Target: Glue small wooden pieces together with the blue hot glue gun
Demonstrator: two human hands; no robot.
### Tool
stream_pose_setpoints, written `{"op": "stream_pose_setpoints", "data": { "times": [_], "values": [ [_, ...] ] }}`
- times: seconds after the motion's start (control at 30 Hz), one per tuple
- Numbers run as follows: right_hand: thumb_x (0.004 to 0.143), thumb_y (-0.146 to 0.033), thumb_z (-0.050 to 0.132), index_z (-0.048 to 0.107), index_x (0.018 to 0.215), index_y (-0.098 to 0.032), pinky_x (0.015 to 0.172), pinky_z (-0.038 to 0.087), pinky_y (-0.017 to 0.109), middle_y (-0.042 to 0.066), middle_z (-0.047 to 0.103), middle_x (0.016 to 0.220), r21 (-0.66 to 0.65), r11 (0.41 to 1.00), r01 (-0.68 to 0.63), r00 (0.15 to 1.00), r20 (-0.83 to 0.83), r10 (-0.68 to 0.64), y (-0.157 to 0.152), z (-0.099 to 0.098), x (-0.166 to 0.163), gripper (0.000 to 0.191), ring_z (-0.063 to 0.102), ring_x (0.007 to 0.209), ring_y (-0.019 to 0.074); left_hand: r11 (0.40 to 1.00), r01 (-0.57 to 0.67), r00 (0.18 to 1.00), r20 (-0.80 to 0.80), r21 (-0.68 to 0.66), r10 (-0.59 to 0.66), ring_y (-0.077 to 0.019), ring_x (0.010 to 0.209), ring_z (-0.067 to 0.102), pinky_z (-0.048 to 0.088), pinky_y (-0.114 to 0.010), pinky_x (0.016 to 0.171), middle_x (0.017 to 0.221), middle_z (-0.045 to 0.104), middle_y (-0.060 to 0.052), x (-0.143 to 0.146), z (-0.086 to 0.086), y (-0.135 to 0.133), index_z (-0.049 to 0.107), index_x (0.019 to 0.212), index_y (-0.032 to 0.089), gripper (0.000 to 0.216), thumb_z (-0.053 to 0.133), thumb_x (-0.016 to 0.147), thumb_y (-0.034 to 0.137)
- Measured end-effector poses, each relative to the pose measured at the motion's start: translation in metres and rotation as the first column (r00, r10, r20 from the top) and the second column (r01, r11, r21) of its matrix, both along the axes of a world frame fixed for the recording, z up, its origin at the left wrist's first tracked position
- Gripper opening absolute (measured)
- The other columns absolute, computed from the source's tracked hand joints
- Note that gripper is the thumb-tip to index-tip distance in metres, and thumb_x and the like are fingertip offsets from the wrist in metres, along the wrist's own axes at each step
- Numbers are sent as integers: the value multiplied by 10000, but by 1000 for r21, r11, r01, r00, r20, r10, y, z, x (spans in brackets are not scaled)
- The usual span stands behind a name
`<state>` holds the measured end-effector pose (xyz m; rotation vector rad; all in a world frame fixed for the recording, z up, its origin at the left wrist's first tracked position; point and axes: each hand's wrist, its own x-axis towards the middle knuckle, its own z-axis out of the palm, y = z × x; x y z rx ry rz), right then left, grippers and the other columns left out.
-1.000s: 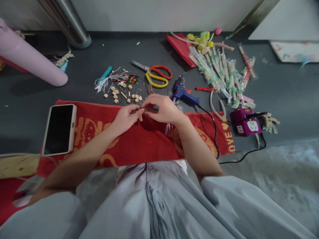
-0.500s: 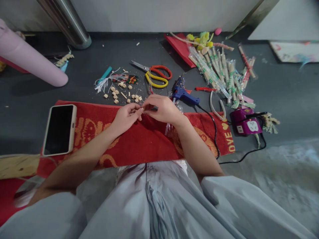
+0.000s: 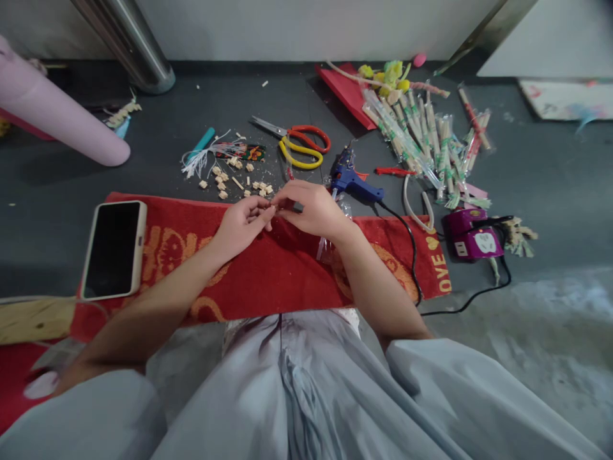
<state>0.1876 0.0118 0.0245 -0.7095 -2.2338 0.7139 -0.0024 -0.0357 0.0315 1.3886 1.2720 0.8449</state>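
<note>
My left hand [image 3: 243,223] and my right hand [image 3: 310,208] meet fingertip to fingertip over the far edge of a red towel [image 3: 268,275]. Both pinch a tiny piece between them that is too small to name; a small dark bit shows at my right fingers. Just beyond the hands, several small wooden bits [image 3: 235,181] lie scattered on the dark floor. A blue glue gun [image 3: 353,180] lies right of my right hand, its black cord running back over the towel.
A phone [image 3: 115,248] lies on the towel's left end. Red and yellow scissors [image 3: 301,145], wrapped chopsticks [image 3: 421,140], a purple power strip [image 3: 472,233], a pink roll [image 3: 52,115] and a metal post [image 3: 131,45] surround the spot. A plank [image 3: 33,319] lies at left.
The hands have stayed in place; only the fingertips shifted slightly, with the right fingers curling a little closer over the small piece.
</note>
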Motion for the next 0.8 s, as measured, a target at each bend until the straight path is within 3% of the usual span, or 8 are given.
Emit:
{"op": "stream_pose_setpoints", "data": {
  "times": [0.43,0.8],
  "values": [
    [946,-366,636,712,978,-166,739,510,279,49,720,855,6,999,-46,986,-159,46,2,0,-1,216,633,764,134,999,-22,999,32,41,21,-96,440,447,327,-236,436,541,546,39,1,5,-1,560,856,215,470,689,769,658],
    [918,-546,643,730,968,-150,728,510,245,55,718,908,-245,963,-109,967,-250,45,0,3,-2,408,631,815,120,982,-88,996,30,167,84,-95,458,508,375,-222,462,527,552,39,0,5,-5,591,794,202,351,715,775,530]
  ]
}}
